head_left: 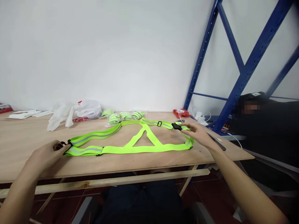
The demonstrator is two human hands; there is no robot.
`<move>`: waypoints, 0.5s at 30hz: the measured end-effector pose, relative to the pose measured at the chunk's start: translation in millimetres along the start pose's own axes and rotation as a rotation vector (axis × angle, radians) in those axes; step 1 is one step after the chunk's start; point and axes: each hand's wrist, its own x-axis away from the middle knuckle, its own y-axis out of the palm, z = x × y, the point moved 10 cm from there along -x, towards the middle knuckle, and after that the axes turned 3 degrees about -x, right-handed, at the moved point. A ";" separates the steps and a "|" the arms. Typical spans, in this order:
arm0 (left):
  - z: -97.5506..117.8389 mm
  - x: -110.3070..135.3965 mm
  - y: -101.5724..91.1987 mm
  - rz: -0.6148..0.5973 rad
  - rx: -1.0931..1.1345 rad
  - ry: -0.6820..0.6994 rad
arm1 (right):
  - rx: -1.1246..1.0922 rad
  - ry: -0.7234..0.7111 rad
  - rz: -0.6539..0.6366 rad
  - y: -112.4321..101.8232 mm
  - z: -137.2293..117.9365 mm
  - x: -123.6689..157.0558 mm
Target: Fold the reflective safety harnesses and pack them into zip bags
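Note:
A neon-green reflective vest made of straps (pixel 140 148) lies spread on the wooden table (pixel 112 166), with grey stripes along its bands. At its left end, my left hand (pixel 48 154) is closed on a black buckle (pixel 62 144) where two straps meet. My right hand (pixel 198 133) pinches the strap at the right end, beside another black buckle (pixel 177 126). A black slider (pixel 159 123) sits on the upper right strap. The middle of the vest forms a triangle of bands.
Several bagged green reflective bundles (pixel 126 116) lie behind the vest. White plastic bags (pixel 87 110) and white sheets (pixel 24 114) are at the back left. A red packet (pixel 181 113) and white cables stand near the blue rack (pixel 243 74). A person in dark clothing (pixel 273 130) is at the right.

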 end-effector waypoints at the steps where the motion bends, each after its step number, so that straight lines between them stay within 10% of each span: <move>1: 10.1 -2.0 -10.4 0.041 -0.047 -0.001 | 0.022 -0.030 0.034 2.3 -9.9 1.5; 7: 154.7 7.5 -55.5 0.195 -0.200 0.273 | 0.147 -0.248 0.079 50.7 -71.0 23.5; 11: 273.8 56.0 -4.3 0.007 -0.170 0.707 | 0.195 -0.276 -0.027 100.3 -75.0 40.4; 15: 321.6 97.9 61.8 -0.136 -0.215 0.915 | 0.228 -0.209 -0.162 133.6 -56.9 47.4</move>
